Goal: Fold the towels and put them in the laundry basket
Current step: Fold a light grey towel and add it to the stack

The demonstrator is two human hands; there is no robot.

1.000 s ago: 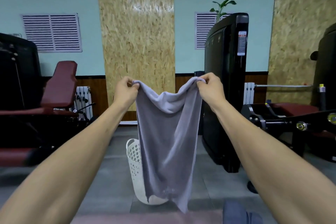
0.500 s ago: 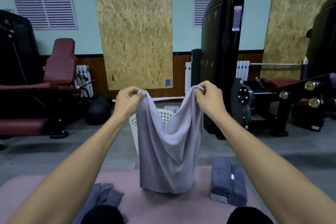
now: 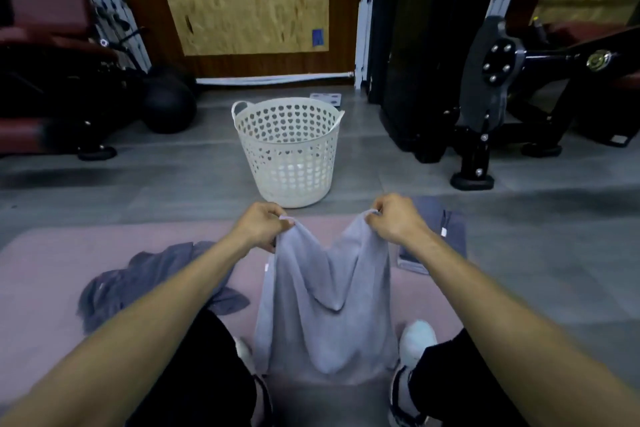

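Note:
A light grey towel (image 3: 325, 302) hangs between my two hands above the pink mat. My left hand (image 3: 259, 225) pinches its upper left corner and my right hand (image 3: 394, 217) pinches the upper right corner. The cloth sags in the middle and its lower edge reaches down between my shoes. A white perforated laundry basket (image 3: 287, 149) stands upright on the floor just beyond the mat. A crumpled dark grey towel (image 3: 145, 277) lies on the mat to the left. A folded dark grey towel stack (image 3: 446, 229) lies to the right, partly behind my right hand.
The pink mat (image 3: 45, 274) lies on a grey floor. Gym machines stand at left (image 3: 52, 80) and right (image 3: 519, 80), and a black ball (image 3: 168, 107) sits left of the basket. A tall black weight stack (image 3: 419, 45) rises behind the basket on the right.
The view has tilted down from the wall to the floor. My hands have lowered the hanging towel toward the mat, keeping hold of both corners.

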